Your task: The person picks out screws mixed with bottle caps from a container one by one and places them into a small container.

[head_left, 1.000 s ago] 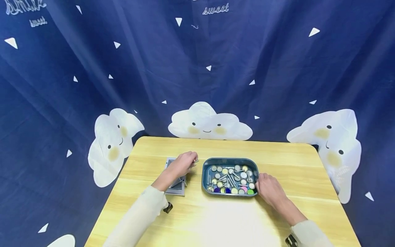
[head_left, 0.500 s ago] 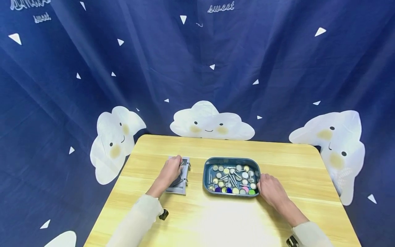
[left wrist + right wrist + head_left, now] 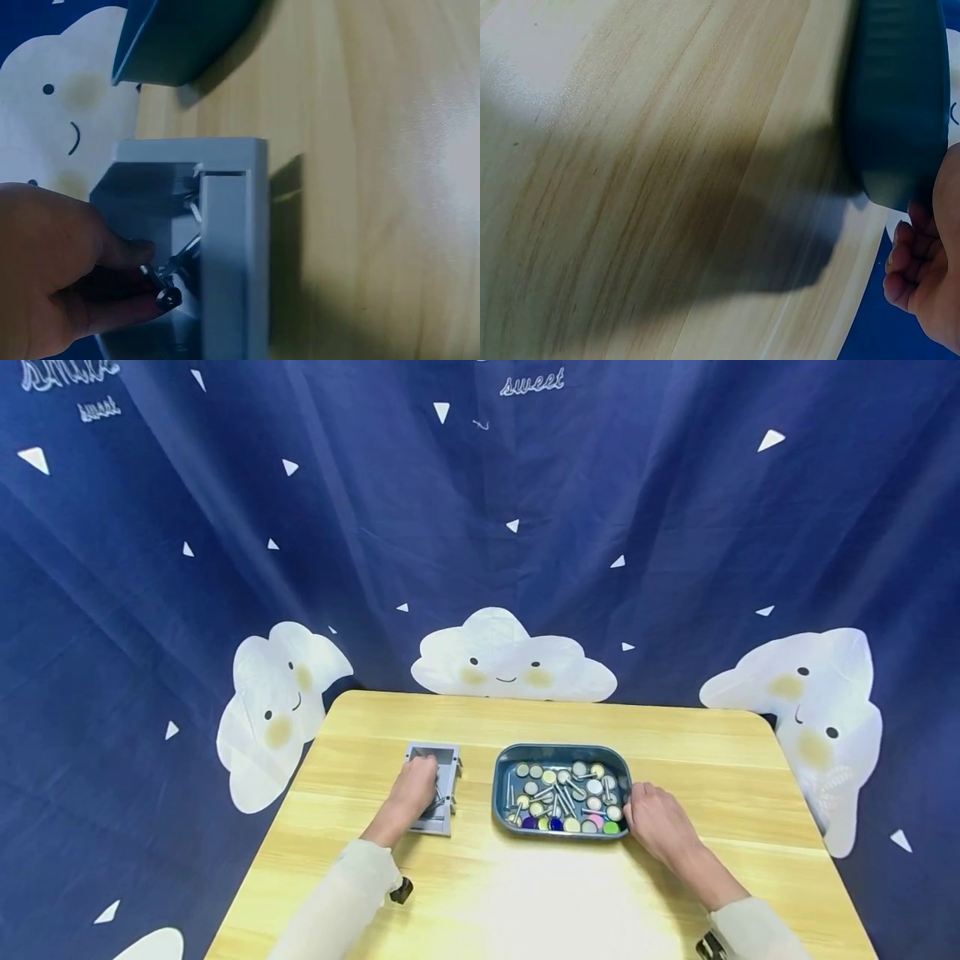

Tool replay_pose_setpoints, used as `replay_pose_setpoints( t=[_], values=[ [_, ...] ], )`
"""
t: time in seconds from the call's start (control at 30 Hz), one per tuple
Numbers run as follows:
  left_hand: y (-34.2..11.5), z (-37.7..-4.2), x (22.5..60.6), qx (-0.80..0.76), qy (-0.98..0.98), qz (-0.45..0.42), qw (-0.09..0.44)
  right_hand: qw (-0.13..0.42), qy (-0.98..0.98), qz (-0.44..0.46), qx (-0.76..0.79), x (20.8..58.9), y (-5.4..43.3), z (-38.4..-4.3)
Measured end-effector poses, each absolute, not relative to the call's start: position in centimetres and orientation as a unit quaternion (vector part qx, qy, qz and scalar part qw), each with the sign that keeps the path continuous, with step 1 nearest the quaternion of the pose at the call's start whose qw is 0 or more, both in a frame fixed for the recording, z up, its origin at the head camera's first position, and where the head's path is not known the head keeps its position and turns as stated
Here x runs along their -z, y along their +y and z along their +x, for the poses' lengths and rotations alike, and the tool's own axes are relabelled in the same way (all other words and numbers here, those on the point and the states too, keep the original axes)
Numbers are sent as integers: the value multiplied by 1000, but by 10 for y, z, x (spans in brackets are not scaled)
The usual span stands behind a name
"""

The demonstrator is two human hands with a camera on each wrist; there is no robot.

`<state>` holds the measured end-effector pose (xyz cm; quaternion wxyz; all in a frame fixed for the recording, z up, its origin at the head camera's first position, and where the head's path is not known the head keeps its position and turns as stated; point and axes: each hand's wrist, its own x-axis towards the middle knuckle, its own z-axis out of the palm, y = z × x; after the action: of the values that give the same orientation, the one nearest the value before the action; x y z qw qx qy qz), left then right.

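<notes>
My left hand (image 3: 412, 787) reaches into a grey open box (image 3: 429, 829) on the left of the table. In the left wrist view, a short metal bolt (image 3: 160, 288) lies between the thumb and fingertip, and several more bolts (image 3: 184, 255) rest in the box below. My right hand (image 3: 654, 817) holds the right end of a dark teal tray (image 3: 558, 750), its fingers curled at the corner in the right wrist view. Inside the tray are several loose bolts (image 3: 564, 798) and round caps (image 3: 572, 826), mostly pale, some purple, pink and green.
A light wooden table (image 3: 480, 893) carries both containers, with a strip of tabletop between them. Beyond its back edge hangs a dark blue curtain (image 3: 570, 527) printed with clouds and triangles.
From beside the grey box's right edge, my left hand has moved left with the bolt and down into the box. My right hand has stayed at the tray's end.
</notes>
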<state>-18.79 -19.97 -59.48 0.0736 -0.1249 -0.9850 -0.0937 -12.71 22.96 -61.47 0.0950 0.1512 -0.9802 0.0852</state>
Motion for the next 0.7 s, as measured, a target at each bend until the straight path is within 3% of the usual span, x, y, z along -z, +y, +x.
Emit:
replay_pose_setpoints(
  t=[0.37, 0.7],
  values=[
    [-198, -190, 612, 109, -988, -107, 25, 102, -977, 163, -88, 615, 232, -128],
    [-195, -195, 609, 107, -989, -99, 21, 104, -977, 163, -89, 618, 232, -128]
  ],
)
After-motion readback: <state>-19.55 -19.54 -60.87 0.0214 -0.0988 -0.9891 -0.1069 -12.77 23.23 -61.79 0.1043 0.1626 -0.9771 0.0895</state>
